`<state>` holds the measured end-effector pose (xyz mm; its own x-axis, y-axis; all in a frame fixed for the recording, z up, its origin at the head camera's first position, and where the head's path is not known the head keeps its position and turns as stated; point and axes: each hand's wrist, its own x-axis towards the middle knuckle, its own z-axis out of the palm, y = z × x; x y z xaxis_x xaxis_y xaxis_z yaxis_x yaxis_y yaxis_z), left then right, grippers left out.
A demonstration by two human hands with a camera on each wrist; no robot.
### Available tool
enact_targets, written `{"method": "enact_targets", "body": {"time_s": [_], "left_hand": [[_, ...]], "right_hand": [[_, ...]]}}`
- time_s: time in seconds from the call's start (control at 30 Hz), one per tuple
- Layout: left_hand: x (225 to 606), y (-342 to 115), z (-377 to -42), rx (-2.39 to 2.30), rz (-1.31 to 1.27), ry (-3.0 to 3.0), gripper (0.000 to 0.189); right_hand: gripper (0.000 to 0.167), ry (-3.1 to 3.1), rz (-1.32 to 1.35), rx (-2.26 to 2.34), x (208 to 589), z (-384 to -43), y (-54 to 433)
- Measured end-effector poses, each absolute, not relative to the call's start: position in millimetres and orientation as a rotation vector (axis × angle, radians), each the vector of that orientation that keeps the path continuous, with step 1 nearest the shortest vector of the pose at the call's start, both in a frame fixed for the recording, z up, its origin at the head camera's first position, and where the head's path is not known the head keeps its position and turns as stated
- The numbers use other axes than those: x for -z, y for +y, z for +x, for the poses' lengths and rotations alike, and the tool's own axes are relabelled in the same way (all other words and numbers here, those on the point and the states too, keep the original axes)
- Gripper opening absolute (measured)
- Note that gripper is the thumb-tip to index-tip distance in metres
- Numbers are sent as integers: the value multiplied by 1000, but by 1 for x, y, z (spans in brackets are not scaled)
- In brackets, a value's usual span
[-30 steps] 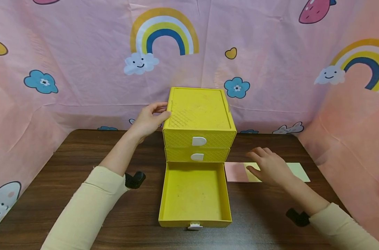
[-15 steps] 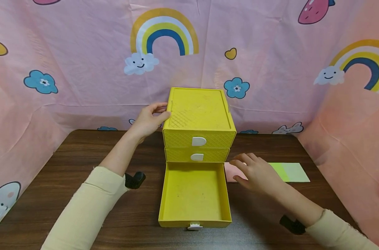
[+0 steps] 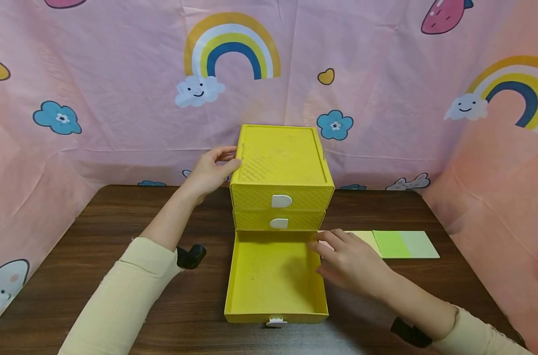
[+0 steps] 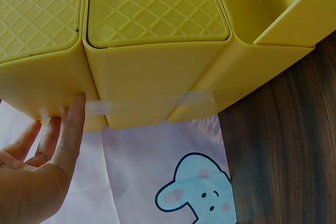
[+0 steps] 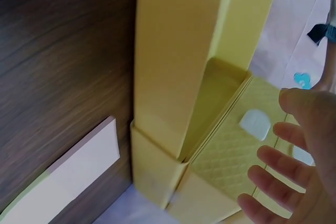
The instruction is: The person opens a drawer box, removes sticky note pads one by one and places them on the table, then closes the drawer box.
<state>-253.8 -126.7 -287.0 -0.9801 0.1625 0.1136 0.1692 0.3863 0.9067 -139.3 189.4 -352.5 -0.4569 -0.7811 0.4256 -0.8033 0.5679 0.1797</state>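
Note:
A yellow three-tier drawer unit (image 3: 280, 158) stands on the table, its bottom drawer (image 3: 269, 276) pulled out and bare inside. My left hand (image 3: 209, 170) rests against the unit's upper left side; in the left wrist view its extended fingers (image 4: 73, 129) touch the side wall. Over the right rim of the pulled-out drawer hovers my right hand (image 3: 355, 264), fingers loosely bent and holding nothing. The right wrist view shows this hand (image 5: 310, 166) with spread fingers in front of the white drawer tabs. A strip of coloured sticky notes (image 3: 390, 244) lies behind the right hand, its pink end partly covered.
Two upper drawers are closed, with white pull tabs (image 3: 281, 200) on their fronts. A patterned pink cloth (image 3: 145, 123) hangs behind and beside the dark wooden table (image 3: 131, 212). Clear tape (image 4: 197, 98) joins the tiers along the unit's side.
My right hand has moved left from above the sticky notes to the drawer's right rim, uncovering the green part of the strip. The left hand stays in place on the unit.

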Motion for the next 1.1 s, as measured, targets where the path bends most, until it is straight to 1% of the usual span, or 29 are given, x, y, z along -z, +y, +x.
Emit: {"method": "enact_targets", "body": {"time_s": [0.17,0.5,0.83,1.1], "left_hand": [[287,-127,-254,1709,-312,-2610,53],[287,-127,-254,1700,-319,-2611,52],[284,-126,-252,1705,-328,-2616,53],[286,-127,-255,1698,-326,-2622,54]], "right_hand": [[51,-2319,1319,-72,349,-128,179],[50,-2241,1417,-67,349,-109,163],[51,-2196,1497,-62,354,-97,151],[39,-2147,1560,-65,363,-90,143]]}}
